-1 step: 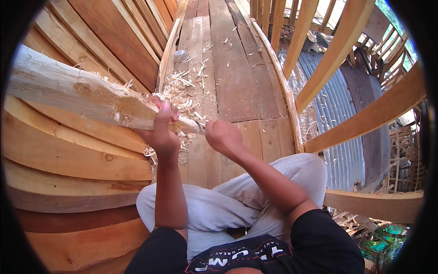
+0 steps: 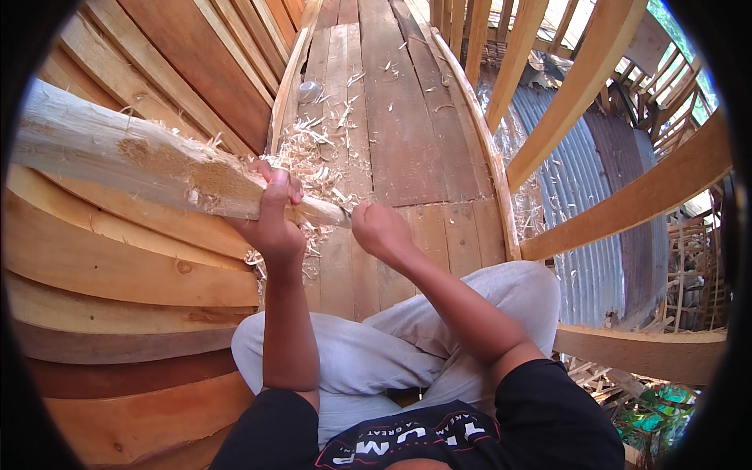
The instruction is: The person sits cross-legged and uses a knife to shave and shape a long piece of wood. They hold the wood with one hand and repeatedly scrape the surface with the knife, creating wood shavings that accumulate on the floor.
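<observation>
Head view, left hand [image 2: 274, 215] gripping a pale log [image 2: 86, 145] at frame left, right hand [image 2: 381, 233] clenched mid-frame beside its narrow end [image 2: 325, 211] — contents hidden — shavings [image 2: 296, 149] above centre.

The log [image 2: 86, 149] is pale wood, rough and fibrous, with frayed splinters. Curled wood shavings [image 2: 305, 149] lie along the left edge of the floor [image 2: 407, 149], itself worn matt planking. Beyond its right edge, the roof [image 2: 576, 157] is ribbed metal; the trousers [image 2: 337, 345] are matt cloth.
</observation>
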Motion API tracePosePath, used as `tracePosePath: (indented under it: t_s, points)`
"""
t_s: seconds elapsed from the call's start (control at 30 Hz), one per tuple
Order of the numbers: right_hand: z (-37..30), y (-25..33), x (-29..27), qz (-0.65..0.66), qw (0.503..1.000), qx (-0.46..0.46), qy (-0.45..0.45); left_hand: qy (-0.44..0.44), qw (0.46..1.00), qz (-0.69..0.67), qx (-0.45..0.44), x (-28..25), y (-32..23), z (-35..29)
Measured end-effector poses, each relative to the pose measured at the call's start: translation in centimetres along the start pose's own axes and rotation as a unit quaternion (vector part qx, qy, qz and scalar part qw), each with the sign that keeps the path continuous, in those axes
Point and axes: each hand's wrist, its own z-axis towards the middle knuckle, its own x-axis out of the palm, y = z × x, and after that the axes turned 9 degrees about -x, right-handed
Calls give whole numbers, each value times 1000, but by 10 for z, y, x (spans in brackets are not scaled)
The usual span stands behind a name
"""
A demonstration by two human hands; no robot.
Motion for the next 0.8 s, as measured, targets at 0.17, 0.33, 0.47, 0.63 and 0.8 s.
tracePosePath:
  t_s: [0.17,0.33,0.47,0.63,0.8]
  points:
    - [8,-20,13,36,999,-6,-1,-36,999,32,-16,6,-10,4]
    - [20,-42,30,42,999,15,-19,-29,999,42,-16,13,-7,2]
    - [18,-37,23,16,1000,20,6,-4,1000,1,-17,-3,-5,8]
    - [6,-5,4,47,999,13,-19,-18,999,40,-10,8,-7,0]
    - [28,-51,22,13,999,22,19,20,1000,11,-6,-1,-1,6]
